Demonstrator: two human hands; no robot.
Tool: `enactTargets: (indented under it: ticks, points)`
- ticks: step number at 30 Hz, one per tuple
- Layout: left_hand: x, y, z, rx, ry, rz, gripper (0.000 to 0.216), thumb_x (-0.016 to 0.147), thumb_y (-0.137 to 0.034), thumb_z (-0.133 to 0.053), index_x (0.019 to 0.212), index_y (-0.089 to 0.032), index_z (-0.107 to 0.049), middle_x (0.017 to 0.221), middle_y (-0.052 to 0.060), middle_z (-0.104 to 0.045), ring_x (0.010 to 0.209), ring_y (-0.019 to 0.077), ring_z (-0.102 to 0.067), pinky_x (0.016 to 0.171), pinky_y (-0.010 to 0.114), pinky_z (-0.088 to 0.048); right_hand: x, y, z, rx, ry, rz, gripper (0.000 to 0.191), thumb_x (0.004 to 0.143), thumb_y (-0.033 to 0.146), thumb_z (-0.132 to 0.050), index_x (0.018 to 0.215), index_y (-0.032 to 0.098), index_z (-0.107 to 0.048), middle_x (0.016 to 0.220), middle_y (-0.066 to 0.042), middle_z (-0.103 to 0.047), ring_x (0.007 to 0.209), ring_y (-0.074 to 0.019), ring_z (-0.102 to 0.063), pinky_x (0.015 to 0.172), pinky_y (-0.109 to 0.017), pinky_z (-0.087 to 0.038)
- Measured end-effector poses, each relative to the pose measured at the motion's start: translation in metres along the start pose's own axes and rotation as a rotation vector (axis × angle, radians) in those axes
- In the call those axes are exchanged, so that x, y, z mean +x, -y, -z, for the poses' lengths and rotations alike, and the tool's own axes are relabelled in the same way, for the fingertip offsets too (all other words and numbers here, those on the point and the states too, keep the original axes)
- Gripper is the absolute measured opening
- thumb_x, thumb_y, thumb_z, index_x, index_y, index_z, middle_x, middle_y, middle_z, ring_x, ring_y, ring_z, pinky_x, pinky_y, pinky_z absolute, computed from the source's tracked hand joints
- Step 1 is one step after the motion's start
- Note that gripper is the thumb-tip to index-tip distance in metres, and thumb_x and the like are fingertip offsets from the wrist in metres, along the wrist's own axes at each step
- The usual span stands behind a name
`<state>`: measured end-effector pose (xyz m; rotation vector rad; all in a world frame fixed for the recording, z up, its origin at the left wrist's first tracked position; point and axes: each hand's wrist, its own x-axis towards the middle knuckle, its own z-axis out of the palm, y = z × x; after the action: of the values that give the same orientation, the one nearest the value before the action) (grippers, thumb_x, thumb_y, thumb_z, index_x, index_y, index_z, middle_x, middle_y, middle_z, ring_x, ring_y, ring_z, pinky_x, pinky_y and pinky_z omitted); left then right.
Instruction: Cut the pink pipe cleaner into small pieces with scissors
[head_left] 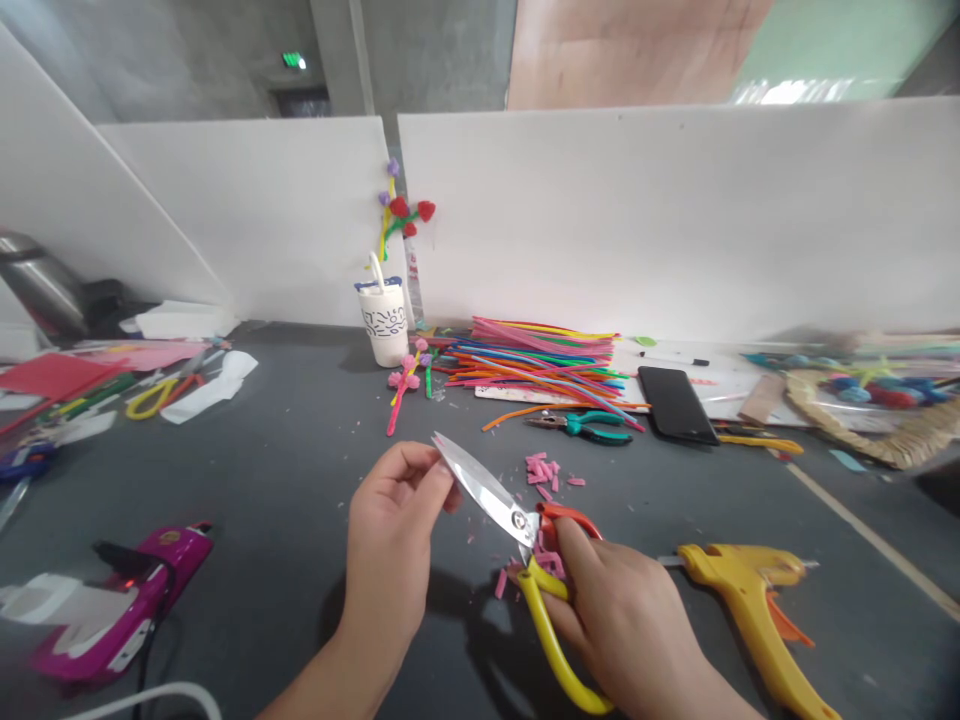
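From my remote position I record the following over the dark bench [300, 440]. The right hand [630, 600] has its grip closed on the scissors [491, 497], fingers wrapped about the handles, one red and one yellow. The blades lie almost together and point up and to the left. The left hand [394, 510] is at the blade tips, its thumb beside the metal; its fingers are curled in, and I cannot tell whether that grip is closed on anything.

I note small pink pieces [543, 468] loosely heaped just beyond the scissors, with more beneath the handles, partly covered by the right hand. Farther back I find a spread bundle of coloured fuzzy stems [536, 355]; near its front edge lie teal-handled pliers [600, 427], and to the right of these a black phone [677, 403]. A pink fuzzy flower [405, 385] lies at the foot of a white cup [388, 335] with a patterned band, which stands upright.

To the right of the right hand I log a yellow glue gun [739, 580], lying on its side. Toward the left edge I see a magenta device [161, 565] with a dark cable.
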<state>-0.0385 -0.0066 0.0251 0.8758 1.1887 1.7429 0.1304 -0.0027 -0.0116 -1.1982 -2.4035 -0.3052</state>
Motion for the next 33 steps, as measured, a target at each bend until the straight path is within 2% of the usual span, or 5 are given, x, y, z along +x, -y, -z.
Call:
enactTargets:
  ticks: [9, 13, 17, 23, 33]
  points:
    - [0.0002, 0.0003, 0.0007, -0.026, -0.006, 0.001, 0.004, 0.071, -0.020, -0.060, 0.068, -0.017, -0.060, 0.059, -0.003, -0.057, 0.054, 0.0080, -0.049, 0.054, 0.019, -0.039, 0.0006, -0.0011, 0.0014, 0.023, 0.023, -0.023, 0.026, 0.083, 0.042, -0.037, 0.072, 0.020, -0.044, 0.046, 0.002, -0.055, 0.037, -0.0144, -0.051, 0.041, -0.023, -0.023]
    - [0.0002, -0.0017, -0.0004, -0.044, -0.002, 0.041, 0.003, 0.070, -0.020, -0.061, 0.070, -0.017, -0.061, 0.063, -0.002, -0.059, 0.054, 0.0074, -0.051, 0.053, 0.019, -0.040, 0.0033, -0.0027, 0.0022, 0.199, 0.131, -0.120, 0.029, 0.083, 0.045, -0.038, 0.066, 0.022, -0.041, 0.043, 0.003, -0.052, 0.036, -0.0133, -0.049, 0.039, -0.022, -0.022]
    - [0.0006, -0.0029, -0.0018, -0.108, 0.054, 0.077, 0.005, 0.071, -0.020, -0.060, 0.073, -0.016, -0.063, 0.065, -0.001, -0.059, 0.055, 0.0074, -0.050, 0.053, 0.019, -0.040, 0.0046, -0.0027, 0.0048, 0.312, 0.211, -0.141, 0.025, 0.081, 0.045, -0.042, 0.071, 0.022, -0.042, 0.050, 0.003, -0.054, 0.042, -0.0147, -0.051, 0.042, -0.022, -0.025]
    - [0.0015, -0.0027, -0.0033, -0.162, 0.099, 0.102, 0.005, 0.073, -0.017, -0.059, 0.073, -0.016, -0.063, 0.063, -0.002, -0.059, 0.055, 0.0068, -0.049, 0.054, 0.017, -0.039, 0.0027, -0.0028, 0.0050, 0.311, 0.208, -0.121, 0.024, 0.081, 0.044, -0.043, 0.081, 0.020, -0.045, 0.054, 0.001, -0.057, 0.046, -0.0166, -0.053, 0.044, -0.024, -0.026]
    - [0.0003, -0.0024, -0.0020, -0.172, 0.122, 0.116, 0.006, 0.074, -0.017, -0.057, 0.073, -0.015, -0.063, 0.064, -0.001, -0.058, 0.056, 0.0067, -0.048, 0.054, 0.018, -0.039, 0.0010, -0.0021, 0.0027, 0.317, 0.212, -0.126, 0.025, 0.082, 0.045, -0.042, 0.075, 0.021, -0.043, 0.053, 0.002, -0.056, 0.045, -0.0156, -0.053, 0.043, -0.023, -0.025]
